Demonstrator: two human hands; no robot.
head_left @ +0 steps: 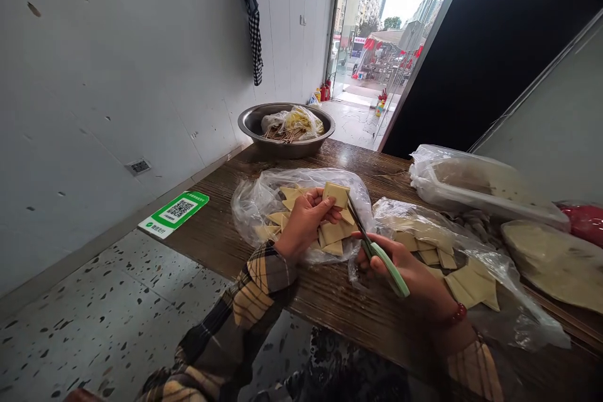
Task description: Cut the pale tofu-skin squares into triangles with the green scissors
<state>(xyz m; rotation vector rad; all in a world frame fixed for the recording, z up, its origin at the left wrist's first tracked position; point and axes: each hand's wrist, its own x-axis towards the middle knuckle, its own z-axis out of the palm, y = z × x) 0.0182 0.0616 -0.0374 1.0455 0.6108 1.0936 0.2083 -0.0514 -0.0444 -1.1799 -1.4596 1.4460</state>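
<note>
My left hand (308, 220) pinches a stack of flat, pale yellow squares, like tofu sheet (335, 193), held up over an open clear plastic bag (247, 204). In my right hand (400, 267) are scissors with mint-green handles (390, 269), gripped closed around the handles. The dark blades point up and left, their tips at the right edge of the held stack. Whether the blades are apart is hard to make out. Cut pale yellow pieces (333, 235) lie in the bag below my left hand. More sheets (472, 282) rest in a second clear bag beside my right forearm.
A metal basin (249, 129) with bagged skewers stands at the table's far end. A white tray in plastic (490, 188) and another bag of pale sheets (556, 257) sit on the right. A green QR card (176, 212) lies at the left edge of the wooden table (325, 295).
</note>
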